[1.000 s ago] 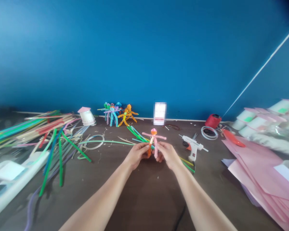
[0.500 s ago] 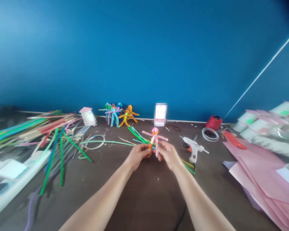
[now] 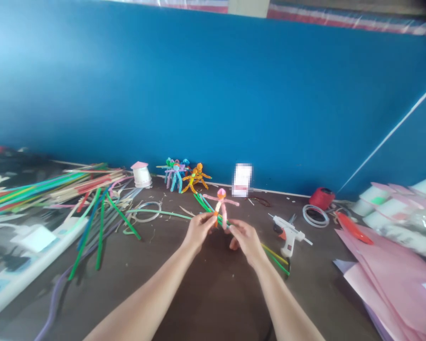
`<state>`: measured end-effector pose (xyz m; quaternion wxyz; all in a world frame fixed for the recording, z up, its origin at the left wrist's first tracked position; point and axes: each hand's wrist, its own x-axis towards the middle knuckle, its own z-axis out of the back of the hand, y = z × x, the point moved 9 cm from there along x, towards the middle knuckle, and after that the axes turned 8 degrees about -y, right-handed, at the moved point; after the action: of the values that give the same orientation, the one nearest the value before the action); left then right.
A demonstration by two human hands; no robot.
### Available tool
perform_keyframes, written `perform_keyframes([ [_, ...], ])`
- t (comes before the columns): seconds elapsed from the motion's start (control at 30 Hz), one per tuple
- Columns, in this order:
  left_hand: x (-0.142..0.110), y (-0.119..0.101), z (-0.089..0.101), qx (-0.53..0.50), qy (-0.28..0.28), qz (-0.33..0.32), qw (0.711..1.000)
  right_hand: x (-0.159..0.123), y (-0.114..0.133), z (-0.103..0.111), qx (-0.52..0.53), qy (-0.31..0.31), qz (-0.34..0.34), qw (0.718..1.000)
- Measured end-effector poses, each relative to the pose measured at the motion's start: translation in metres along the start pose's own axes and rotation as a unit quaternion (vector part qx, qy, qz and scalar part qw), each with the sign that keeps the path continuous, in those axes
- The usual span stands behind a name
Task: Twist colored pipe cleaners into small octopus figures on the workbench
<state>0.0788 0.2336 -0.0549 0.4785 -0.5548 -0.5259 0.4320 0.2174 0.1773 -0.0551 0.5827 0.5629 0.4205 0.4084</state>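
The left hand (image 3: 199, 232) and right hand (image 3: 246, 239) are raised over the middle of the dark brown desk (image 3: 213, 293), with a pink pipe-cleaner figure (image 3: 221, 207) upright between them, just above the desk surface. Its round head is orange and pink, and its pink arms stretch out to both sides. The left hand's fingers (image 3: 206, 220) are closed in a pinch around the figure's lower body, on an orange strand. The right hand's fingers (image 3: 232, 228) are curled beside the pink leg and seem to touch it, but whether they grip it cannot be told.

Just behind the figure lie loose green and blue pipe cleaners (image 3: 204, 202). To the right of the right hand is a white hot glue gun (image 3: 287, 232) with an orange trigger, lying on its side near yellow and green strands (image 3: 277, 258). Further up sit a red spool (image 3: 322, 198) and a white coil (image 3: 315, 216). Pink paper sheets (image 3: 394, 289) fill the lower right corner. At left is a heap of coloured pipe cleaners (image 3: 46, 189), beside a white power strip (image 3: 31, 260). Against the blue wall (image 3: 213, 94) stand a small paper cup with a pink cone top (image 3: 141, 175) and a cluster of multicoloured pipe-cleaner figures (image 3: 181, 176).
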Motion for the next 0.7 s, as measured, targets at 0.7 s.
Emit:
perform_keyframes([
  [0.7, 0.051, -0.023, 0.039, -0.026, -0.170, 0.000, 0.985, 0.000, -0.013, -0.016, -0.058, 0.062, 0.003, 0.996],
])
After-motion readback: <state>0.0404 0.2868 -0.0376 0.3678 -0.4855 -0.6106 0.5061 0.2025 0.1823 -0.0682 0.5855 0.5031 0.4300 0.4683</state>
